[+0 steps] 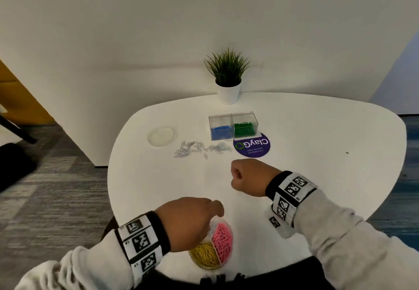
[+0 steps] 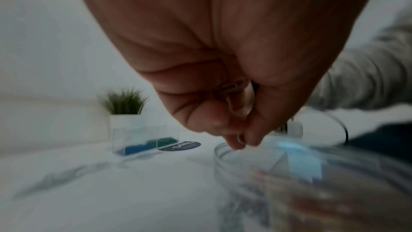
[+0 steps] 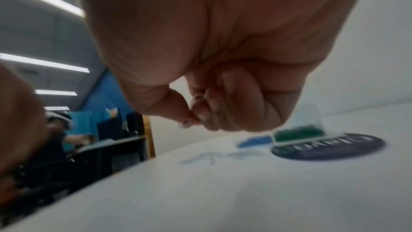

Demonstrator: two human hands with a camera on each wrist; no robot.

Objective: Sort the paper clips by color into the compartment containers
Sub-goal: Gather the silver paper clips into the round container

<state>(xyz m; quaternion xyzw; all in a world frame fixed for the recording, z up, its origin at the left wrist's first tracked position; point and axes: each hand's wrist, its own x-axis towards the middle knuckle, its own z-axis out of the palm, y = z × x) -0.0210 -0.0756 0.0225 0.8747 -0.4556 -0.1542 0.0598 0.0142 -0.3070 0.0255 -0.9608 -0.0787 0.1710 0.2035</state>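
Note:
A round clear container (image 1: 223, 243) near the table's front edge holds yellow clips (image 1: 204, 254), pink clips (image 1: 223, 236) and a few white ones. My left hand (image 1: 214, 209) hovers over its far rim (image 2: 219, 149); the fingertips (image 2: 252, 138) pinch a white paper clip (image 2: 239, 138), with more clips tucked in the palm. My right hand (image 1: 235, 176) is curled over mid-table, and its thumb and forefinger pinch a white clip (image 3: 186, 123). Loose white clips (image 1: 201, 150) lie in a pile farther back. A clear rectangular box (image 1: 233, 126) holds blue clips (image 1: 221, 132) and green clips (image 1: 243, 128).
A round clear lid (image 1: 162, 136) lies left of the pile. A purple round sticker (image 1: 252, 145) sits on the table in front of the box. A potted plant (image 1: 227, 78) stands at the back edge by the wall. The white table (image 1: 317, 153) curves away on both sides.

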